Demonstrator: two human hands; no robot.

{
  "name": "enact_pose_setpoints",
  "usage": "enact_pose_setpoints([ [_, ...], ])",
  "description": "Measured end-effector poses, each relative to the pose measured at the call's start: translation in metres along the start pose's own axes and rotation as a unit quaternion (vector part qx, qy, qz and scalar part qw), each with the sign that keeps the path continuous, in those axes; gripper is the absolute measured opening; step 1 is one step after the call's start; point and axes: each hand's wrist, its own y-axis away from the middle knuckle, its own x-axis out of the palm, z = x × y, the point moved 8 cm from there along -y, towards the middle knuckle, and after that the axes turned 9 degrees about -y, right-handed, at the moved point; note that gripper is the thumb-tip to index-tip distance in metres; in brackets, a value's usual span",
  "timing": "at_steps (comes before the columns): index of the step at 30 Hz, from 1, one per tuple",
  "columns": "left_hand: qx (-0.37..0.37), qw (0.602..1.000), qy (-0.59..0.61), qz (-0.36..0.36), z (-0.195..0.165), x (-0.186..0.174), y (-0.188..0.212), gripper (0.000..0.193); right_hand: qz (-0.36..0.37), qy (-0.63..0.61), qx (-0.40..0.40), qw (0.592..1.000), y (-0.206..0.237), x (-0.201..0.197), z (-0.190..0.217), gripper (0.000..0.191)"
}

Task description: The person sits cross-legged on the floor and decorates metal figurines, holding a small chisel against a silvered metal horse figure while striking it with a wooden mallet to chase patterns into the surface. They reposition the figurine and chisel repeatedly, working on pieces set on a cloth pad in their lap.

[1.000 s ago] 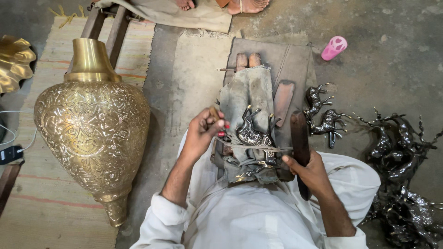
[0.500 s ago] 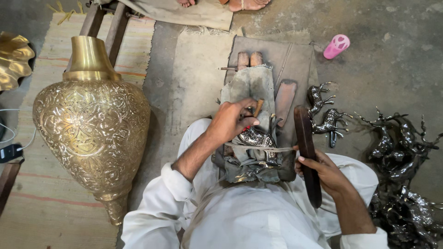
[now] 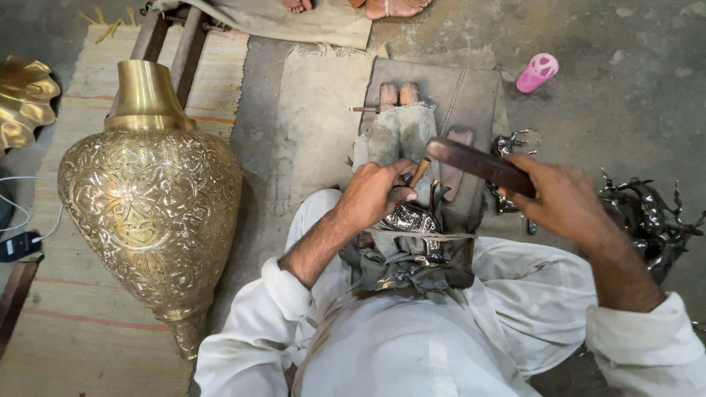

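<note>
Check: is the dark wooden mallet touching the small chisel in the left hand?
Apart. The head view shows the mallet in the right hand, with a gap to the chisel.

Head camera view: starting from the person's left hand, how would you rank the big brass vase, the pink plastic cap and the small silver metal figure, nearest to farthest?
From the left hand:
1. Small silver metal figure: right under the fingers, on the lap.
2. Pink plastic cap: up and to the right, on the bare floor.
3. Big brass vase: off to the left, lying on the striped mat.
The cap and vase are fairly close to call.
</note>
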Motion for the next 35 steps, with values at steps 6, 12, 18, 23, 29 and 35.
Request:
enact_pose_setpoints([
  [6, -0.017, 1.000, 0.000, -0.013, -0.001, -0.003, 0.001, 0.041, 0.024, 0.056, -0.013, 0.998, -0.017, -0.022, 0.017, 0.049],
  [12, -0.057, 0.998, -0.001, 0.003, 0.001, -0.003, 0.004, 0.039, 0.002, 0.051, 0.001, 0.999, -0.022, -0.019, 0.009, 0.050],
  [18, -0.054, 0.996, 0.042, -0.060, 0.012, -0.005, 0.013, 0.039, 0.053, 0.057, -0.043, 0.996, -0.020, 0.001, 0.004, 0.054],
  [23, -0.128, 0.966, 0.197, -0.108, 0.047, -0.013, 0.016, 0.036, 0.075, -0.144, 0.070, 0.984, -0.006, 0.020, -0.036, 0.045],
  [29, -0.019, 0.984, 0.171, 0.052, 0.017, -0.001, -0.007, 0.037, 0.123, -0.442, 0.148, 0.876, 0.035, 0.094, -0.054, 0.043],
  [35, 0.113, 0.983, 0.018, 0.141, -0.020, 0.010, -0.026, 0.046, 0.104, -0.487, 0.155, 0.854, 0.064, 0.132, -0.075, 0.046],
])
